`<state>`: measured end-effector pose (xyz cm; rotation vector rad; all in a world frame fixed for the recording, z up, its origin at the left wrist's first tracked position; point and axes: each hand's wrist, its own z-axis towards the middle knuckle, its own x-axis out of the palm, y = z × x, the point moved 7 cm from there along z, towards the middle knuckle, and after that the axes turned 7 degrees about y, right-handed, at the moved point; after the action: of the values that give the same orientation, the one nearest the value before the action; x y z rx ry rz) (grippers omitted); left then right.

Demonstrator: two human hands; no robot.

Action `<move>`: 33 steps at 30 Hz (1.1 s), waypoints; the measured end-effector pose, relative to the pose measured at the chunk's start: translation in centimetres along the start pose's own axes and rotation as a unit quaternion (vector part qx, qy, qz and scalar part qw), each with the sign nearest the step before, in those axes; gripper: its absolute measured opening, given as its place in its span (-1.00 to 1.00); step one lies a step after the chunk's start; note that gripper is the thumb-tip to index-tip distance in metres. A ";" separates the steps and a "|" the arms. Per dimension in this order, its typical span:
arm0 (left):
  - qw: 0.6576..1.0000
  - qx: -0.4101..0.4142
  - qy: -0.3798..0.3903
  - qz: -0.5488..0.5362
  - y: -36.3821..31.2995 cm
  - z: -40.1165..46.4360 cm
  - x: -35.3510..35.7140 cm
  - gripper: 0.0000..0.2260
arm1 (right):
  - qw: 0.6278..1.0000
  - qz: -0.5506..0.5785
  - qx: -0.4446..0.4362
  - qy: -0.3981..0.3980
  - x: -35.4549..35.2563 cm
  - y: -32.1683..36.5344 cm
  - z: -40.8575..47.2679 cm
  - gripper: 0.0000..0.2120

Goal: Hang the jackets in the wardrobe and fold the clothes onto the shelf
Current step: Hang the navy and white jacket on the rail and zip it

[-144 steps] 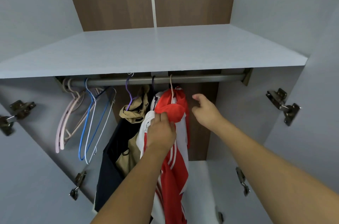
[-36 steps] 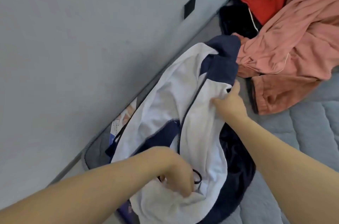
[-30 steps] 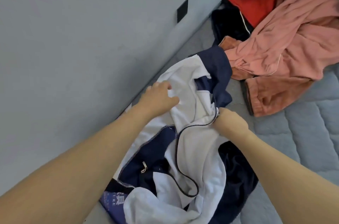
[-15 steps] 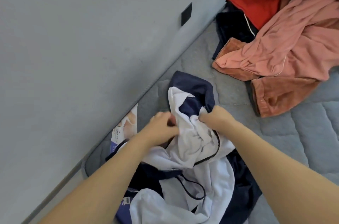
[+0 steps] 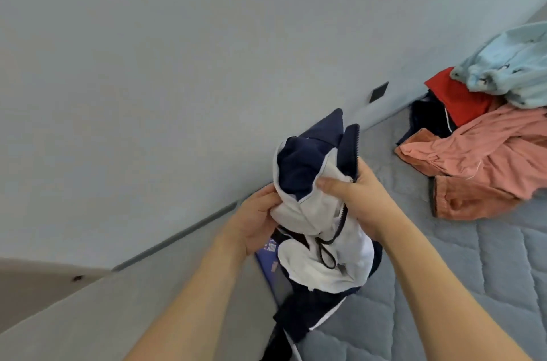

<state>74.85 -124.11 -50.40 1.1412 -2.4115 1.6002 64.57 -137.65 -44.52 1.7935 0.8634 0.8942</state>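
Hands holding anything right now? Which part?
Both grip the navy-and-white jacket: left hand on bunched white fabric, right hand by the zipper edge below the collar.

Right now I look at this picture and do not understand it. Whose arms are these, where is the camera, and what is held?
No machine here: a person wears a camera on the head, looking forward and down. The left hand and right hand each keep a grip on a navy and white zip jacket, lifted above a grey quilted mattress beside a wall. On the mattress lies a pile: a pink garment, a red one and a light blue one.
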 end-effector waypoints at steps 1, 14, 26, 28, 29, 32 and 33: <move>0.999 0.032 -0.020 -0.005 -1.9 -3.9 0.1 -0.63 | 1.000 -0.003 -0.013 0.024 2.8 2.1 -1.9 -0.55; 0.900 0.249 -0.301 -0.192 -4.2 -55.2 -4.5 -0.49 | 0.901 -0.091 -0.068 0.418 44.0 13.5 -27.6 -0.57; 0.696 0.389 -0.440 -0.412 18.1 -88.0 0.0 -0.55 | 0.646 -0.243 0.085 0.719 64.1 -2.7 -61.3 -0.60; 0.638 0.391 -0.492 -0.446 22.7 -93.2 1.8 -0.57 | 0.611 -0.258 0.102 0.741 65.7 -5.2 -67.0 -0.60; 0.599 0.400 -0.519 -0.461 24.9 -96.1 2.8 -0.57 | 0.596 -0.262 0.110 0.751 66.5 -6.2 -70.0 -0.59; 0.500 0.428 -0.584 -0.475 30.6 -104.7 6.5 -0.60 | 0.527 -0.285 0.107 0.793 69.0 -8.9 -79.2 -0.51; 0.472 0.441 -0.597 -0.476 32.1 -107.4 7.9 -0.64 | 0.501 -0.302 0.099 0.805 69.8 -9.8 -82.1 -0.48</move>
<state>12.37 -35.16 -21.96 3.6007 0.1118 1.5087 26.86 -40.99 -13.78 0.0381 2.5463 1.8850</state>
